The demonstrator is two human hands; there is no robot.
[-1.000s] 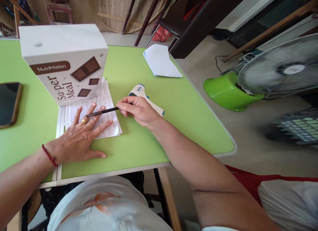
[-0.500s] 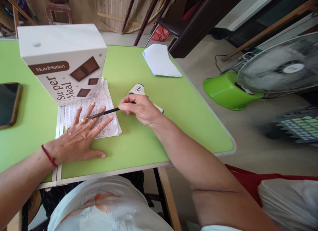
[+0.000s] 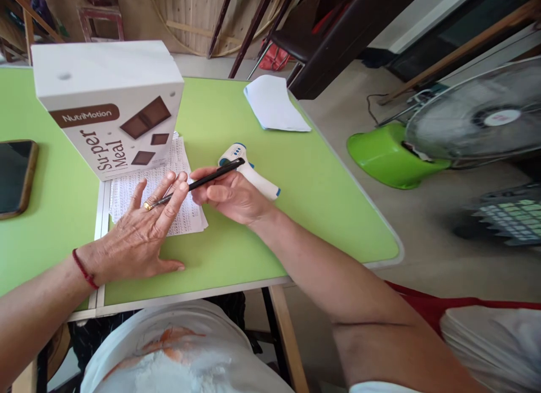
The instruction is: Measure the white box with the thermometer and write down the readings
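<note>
My left hand (image 3: 141,232) lies palm down over the handwritten papers (image 3: 192,210), with a gold ring on one finger. A black pen (image 3: 215,174) runs across its fingers, passing over one and under the forefinger, so these fingers clamp it. The pen's front end lies by the ring. Just right of it, my right hand (image 3: 234,196) is turned partly palm up with fingers apart and thumb off the pen; the pen's rear part crosses over its forefinger. A white and blue infrared thermometer (image 3: 264,183) lies behind my right hand, partly hidden.
A white NutriMotion box (image 3: 112,117) stands on the back of the papers. A phone (image 3: 16,179) lies at the left, and blank white sheets (image 3: 274,103) at the far right of the green table (image 3: 329,213). Beyond its edge are a fan (image 3: 477,111) and a green stool (image 3: 380,156).
My left fingers have drawn closer together and bent about the pen. My right hand has loosened its pinch, opened and turned palm up, uncovering more of the thermometer.
</note>
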